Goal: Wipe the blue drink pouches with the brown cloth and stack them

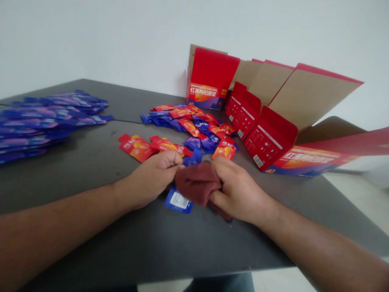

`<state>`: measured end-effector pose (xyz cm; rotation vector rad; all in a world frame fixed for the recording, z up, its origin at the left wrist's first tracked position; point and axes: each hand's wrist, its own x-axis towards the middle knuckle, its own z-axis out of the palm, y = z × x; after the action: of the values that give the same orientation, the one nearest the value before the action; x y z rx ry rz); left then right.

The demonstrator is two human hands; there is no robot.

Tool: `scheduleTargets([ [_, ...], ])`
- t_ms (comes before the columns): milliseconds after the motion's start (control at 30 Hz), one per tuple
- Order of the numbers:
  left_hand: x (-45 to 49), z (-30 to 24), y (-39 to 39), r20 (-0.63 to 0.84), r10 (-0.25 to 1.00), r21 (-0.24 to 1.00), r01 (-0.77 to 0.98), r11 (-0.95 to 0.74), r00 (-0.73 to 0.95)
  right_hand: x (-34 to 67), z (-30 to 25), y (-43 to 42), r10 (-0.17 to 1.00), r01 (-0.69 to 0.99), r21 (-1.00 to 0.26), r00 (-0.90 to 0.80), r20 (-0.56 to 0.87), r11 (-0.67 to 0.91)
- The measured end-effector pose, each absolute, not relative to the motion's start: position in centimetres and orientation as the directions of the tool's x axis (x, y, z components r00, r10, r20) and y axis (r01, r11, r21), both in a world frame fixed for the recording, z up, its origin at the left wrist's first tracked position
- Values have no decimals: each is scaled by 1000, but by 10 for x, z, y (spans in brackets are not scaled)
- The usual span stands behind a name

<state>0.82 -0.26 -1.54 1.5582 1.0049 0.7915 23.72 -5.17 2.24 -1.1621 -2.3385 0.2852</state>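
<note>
My right hand (238, 188) is closed round a bunched brown-red cloth (197, 182). The cloth lies over the middle of a blue sachet (179, 200), whose barcode end sticks out below it. My left hand (156, 174) pinches the sachet's side at the cloth's edge; its fingertips are partly hidden. Just beyond the hands, red-orange sachets (138, 147) lie on the dark table. A mixed heap of red and blue sachets (190, 121) is behind them.
Blue-purple sachets (45, 121) are stacked at the left. Several open red cartons stand at the right, among them an upright one (209, 81) and a nearer one (267, 138) with raised flaps. The dark table's front edge (170, 278) runs close below my arms.
</note>
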Motion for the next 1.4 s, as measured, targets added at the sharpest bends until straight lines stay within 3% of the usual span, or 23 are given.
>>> scheduleTargets([
  [100, 8, -14, -1, 18, 922, 967, 226, -114, 386, 227, 22, -66, 669, 569, -371, -698, 255, 734],
  [167, 7, -13, -1, 11, 919, 963, 242, -116, 394, 227, 22, -67, 676, 582, -358, -691, 255, 730],
  [367, 7, -13, -4, -38, 880, 963, 252, -94, 473, 250, 24, -36, 822, 769, -357, -361, 441, 530],
  [500, 6, -15, -4, -18, 889, 956, 270, -119, 457, 254, 24, -30, 874, 788, -421, -290, 389, 449],
  [600, 7, -15, -3, -26, 902, 967, 240, -87, 431, 244, 23, -44, 823, 719, -414, -416, 385, 558],
  [700, 8, -13, -2, -4, 918, 968, 233, -97, 397, 234, 24, -60, 700, 587, -394, -660, 273, 708],
  [767, 9, -11, -2, 3, 918, 963, 245, -109, 397, 232, 24, -64, 652, 546, -384, -717, 245, 745],
  [967, 8, -12, -3, -54, 886, 964, 254, -74, 461, 248, 24, -39, 826, 745, -386, -395, 403, 544],
  [1133, 7, -14, -4, -4, 886, 955, 266, -135, 464, 253, 25, -30, 899, 801, -437, -269, 346, 408],
  [1267, 8, -15, -3, -10, 902, 969, 226, -98, 431, 241, 23, -48, 823, 720, -404, -454, 341, 565],
  [1400, 9, -14, -2, 25, 924, 966, 227, -120, 382, 230, 23, -65, 672, 566, -389, -704, 231, 727],
])
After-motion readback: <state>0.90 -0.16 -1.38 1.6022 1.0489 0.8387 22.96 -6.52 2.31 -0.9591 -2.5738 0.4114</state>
